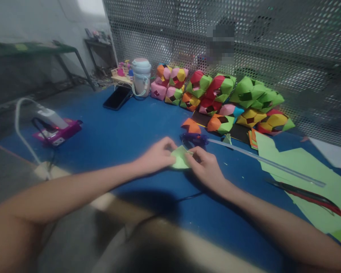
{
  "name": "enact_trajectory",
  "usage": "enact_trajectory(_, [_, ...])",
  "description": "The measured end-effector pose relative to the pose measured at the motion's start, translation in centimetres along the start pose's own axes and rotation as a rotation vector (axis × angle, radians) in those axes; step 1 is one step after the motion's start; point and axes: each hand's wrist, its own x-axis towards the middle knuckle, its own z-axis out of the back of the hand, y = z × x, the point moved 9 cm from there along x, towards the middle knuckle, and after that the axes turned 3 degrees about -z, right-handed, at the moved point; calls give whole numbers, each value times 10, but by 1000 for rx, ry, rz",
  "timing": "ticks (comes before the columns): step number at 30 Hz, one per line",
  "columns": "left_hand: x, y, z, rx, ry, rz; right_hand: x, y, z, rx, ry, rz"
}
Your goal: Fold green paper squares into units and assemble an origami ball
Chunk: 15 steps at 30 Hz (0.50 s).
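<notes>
A: What is the largest thing we see?
B: The perforated panel (165, 22), well behind the glue gun (200, 138). Then comes the blue tabletop (102, 129), stretching to both sides of the glue gun and carrying it.

A: What do we find on it next, by size?
B: Stacked paper shapes (216, 83) in red, orange, pink, yellow and green, just behind the glue gun. Light green sheets (290, 161) lie to its right, under the far end of its long clear glue stick (267, 162).

A: And smaller than those?
B: To the left of the glue gun and well apart, we see a magenta power strip (65, 132); a pale flask (142, 77) stands farther back on that side.

A: Where are the hands?
B: The left hand (160, 154) is to the left and near side of the glue gun; the right hand (206, 167) is just on its near side. Each grip is closed on an opposite edge of the folded green paper (179, 159).

A: And that paper?
B: Between the hands, just left of the glue gun and nearer to us. Whether it touches the tabletop, we cannot tell.
</notes>
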Motion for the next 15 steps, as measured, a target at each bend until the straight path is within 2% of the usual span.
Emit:
enact_trajectory(7, [-4,-9,-11,99,93,-17,-1,5,-3,-7,25,46])
enact_trajectory(11, [0,-4,3,142,-22,-18,-1,5,-6,-4,68,16])
enact_trajectory(15, [6,5,22,-27,-161,36,0,13,6,-116,88,48])
